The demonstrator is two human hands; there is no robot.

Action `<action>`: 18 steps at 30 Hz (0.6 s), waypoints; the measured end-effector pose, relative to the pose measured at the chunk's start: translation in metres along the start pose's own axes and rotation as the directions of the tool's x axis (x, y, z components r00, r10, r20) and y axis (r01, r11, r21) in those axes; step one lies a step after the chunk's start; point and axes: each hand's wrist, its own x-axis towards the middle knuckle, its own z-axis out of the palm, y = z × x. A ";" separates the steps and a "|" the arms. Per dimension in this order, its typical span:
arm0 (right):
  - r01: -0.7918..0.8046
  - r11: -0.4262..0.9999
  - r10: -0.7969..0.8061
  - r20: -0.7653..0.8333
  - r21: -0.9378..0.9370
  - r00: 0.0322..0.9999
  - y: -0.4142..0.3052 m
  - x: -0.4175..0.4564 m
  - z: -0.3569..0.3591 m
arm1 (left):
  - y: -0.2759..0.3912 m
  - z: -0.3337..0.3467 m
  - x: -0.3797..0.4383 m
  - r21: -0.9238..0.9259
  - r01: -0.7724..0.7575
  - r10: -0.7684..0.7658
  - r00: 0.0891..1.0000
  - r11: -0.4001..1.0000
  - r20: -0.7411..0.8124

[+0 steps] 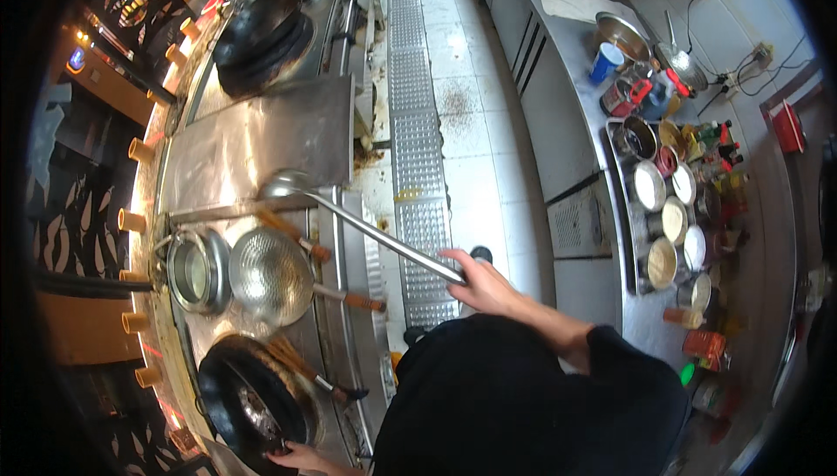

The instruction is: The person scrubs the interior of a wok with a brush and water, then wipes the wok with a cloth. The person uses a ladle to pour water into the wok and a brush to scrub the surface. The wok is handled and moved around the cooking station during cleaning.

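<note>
My right hand [484, 283] is closed around the handle end of a long steel ladle [386, 238]. The ladle reaches left across the stove's front edge, its bowl over the steel panel between burners. At the lower left, my left hand [301, 458] grips the near rim of a black wok [225, 388]; part of this hand is cut off by the picture's bottom edge. Inside the wok the bottom looks shiny. A wooden-handled brush [297, 361] lies across the wok's right side. Beyond the wok, a perforated steel strainer [271, 276] rests beside a steel pot [196, 273].
More black woks [261, 38] are stacked on the far burner. A metal floor grating [415, 142] runs along the stove. On the right, a steel counter [585, 93] carries a tray of seasoning containers [662, 263], bottles, a blue tub [607, 62] and a steel bowl [621, 34].
</note>
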 end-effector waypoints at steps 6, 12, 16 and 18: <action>-0.309 0.947 0.275 -0.283 -0.084 0.919 0.096 -0.029 -0.127 | 0.222 0.064 0.010 -0.055 -0.173 0.177 0.981 0.983 0.079; -0.411 0.912 0.360 -0.462 -0.010 0.810 0.136 0.022 -0.232 | 0.449 0.139 -0.015 -0.345 -0.304 0.406 0.870 0.888 0.278; -0.392 0.914 0.386 -0.529 0.107 0.756 0.130 0.077 -0.283 | 0.519 0.187 -0.027 -0.423 -0.121 0.309 0.858 0.898 0.409; -0.399 0.899 0.427 -0.554 0.178 0.715 0.127 0.111 -0.304 | 0.556 0.224 -0.028 -0.477 -0.039 0.280 0.850 0.878 0.446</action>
